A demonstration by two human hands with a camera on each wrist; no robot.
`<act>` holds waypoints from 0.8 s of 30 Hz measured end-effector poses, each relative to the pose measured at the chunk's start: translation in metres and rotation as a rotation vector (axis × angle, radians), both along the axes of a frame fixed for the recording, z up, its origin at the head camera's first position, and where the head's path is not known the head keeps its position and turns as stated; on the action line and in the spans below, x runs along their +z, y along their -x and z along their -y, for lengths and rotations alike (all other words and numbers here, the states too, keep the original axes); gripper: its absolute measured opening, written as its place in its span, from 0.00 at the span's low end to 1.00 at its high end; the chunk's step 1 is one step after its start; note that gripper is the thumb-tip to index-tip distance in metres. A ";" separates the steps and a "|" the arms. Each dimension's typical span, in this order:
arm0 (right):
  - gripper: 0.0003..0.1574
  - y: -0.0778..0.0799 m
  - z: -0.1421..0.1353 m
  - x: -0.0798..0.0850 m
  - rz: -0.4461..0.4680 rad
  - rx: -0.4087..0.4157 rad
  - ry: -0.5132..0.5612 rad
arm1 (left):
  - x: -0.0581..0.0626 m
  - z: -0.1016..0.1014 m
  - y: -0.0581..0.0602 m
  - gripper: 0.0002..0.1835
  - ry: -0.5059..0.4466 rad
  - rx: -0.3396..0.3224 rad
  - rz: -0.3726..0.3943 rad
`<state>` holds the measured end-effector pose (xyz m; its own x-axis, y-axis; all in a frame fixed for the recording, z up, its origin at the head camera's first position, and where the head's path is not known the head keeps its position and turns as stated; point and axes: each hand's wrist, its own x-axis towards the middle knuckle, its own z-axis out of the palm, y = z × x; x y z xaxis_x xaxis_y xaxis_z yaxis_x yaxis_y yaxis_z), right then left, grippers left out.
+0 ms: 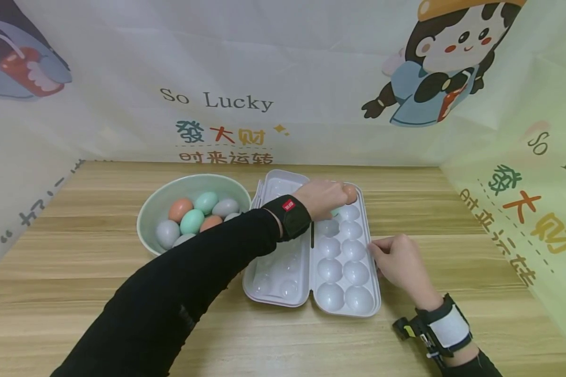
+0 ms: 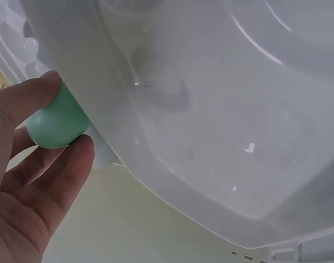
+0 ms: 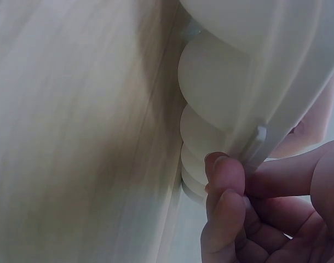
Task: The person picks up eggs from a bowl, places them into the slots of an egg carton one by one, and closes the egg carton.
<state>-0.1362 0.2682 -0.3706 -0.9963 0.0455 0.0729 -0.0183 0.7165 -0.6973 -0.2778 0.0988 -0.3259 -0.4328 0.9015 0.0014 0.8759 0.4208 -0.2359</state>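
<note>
An opened white plastic egg carton [image 1: 343,256] lies on the wooden table, its lid folded to the left and its cup side on the right. Over the carton's far end, my left hand [image 1: 322,199] holds a green egg [image 2: 57,118] between thumb and fingers. A pale rounded thing [image 2: 103,150] shows just behind that egg. Beside the fingertips is an orange-brown egg-like shape [image 1: 350,193], partly hidden by the hand. At the carton's right edge, my right hand [image 1: 401,262] pinches the rim [image 3: 260,139] with thumb and fingers.
A pale green bowl [image 1: 143,230] with several orange, green and whitish eggs stands left of the carton, partly behind my left sleeve. My left forearm [image 1: 184,298] crosses over the lid. A printed sheet [image 1: 311,104] hangs behind the table [image 1: 122,314] and along its sides.
</note>
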 end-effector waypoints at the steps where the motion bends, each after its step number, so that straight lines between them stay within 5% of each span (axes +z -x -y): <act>1: 0.13 0.000 0.000 0.000 0.001 -0.001 -0.002 | -0.001 0.000 0.000 0.17 -0.001 -0.002 -0.002; 24: 0.13 0.000 -0.001 -0.001 0.008 -0.008 -0.006 | -0.005 -0.008 0.003 0.13 0.035 0.075 0.063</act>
